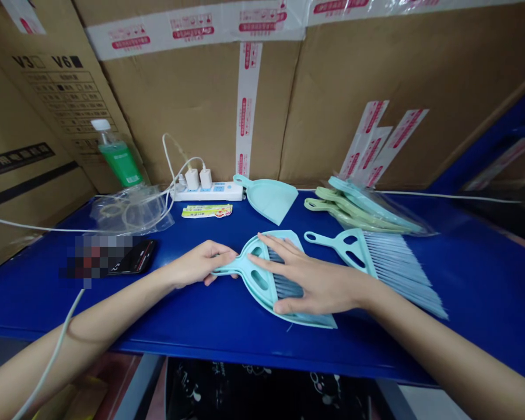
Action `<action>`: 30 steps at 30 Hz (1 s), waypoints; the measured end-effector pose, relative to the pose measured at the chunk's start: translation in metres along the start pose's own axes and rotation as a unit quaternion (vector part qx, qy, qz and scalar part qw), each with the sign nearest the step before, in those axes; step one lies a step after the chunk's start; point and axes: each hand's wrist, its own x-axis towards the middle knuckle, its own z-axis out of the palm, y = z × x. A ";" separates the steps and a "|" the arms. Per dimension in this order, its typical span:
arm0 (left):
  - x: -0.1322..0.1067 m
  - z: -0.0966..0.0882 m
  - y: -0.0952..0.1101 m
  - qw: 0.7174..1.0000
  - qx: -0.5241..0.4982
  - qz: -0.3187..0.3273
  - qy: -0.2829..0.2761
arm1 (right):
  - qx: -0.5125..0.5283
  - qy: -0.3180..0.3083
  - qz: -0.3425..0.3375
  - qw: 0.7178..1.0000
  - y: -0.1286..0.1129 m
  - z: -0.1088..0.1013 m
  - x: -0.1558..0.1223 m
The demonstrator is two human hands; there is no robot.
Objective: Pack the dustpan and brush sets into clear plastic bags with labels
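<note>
A mint-green dustpan (262, 286) lies on the blue table (201, 326) with a small brush (284, 283) laid inside it. My left hand (201, 262) is closed around the joined handles at the left end. My right hand (310, 277) lies flat, fingers spread, pressing on the brush's bristles and the pan. To the right rests a second brush (385, 262), loose. A second, empty dustpan (269, 198) sits farther back, near the boxes.
A bagged stack of green and blue pans and brushes (363, 207) is at the back right. A white power strip (210, 189) with chargers, a green bottle (118, 154), clear plastic bags (131, 210) and a phone (133, 256) occupy the back left. Cardboard boxes (376, 87) wall the rear.
</note>
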 end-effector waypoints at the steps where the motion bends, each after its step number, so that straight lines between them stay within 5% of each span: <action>1: 0.000 0.000 -0.001 1.000 0.006 0.007 -0.002 | 0.001 0.000 -0.002 1.000 0.000 0.000 0.000; 30: -0.001 -0.007 0.002 0.996 0.088 0.032 -0.008 | -0.020 -0.011 0.009 1.000 -0.003 -0.005 -0.003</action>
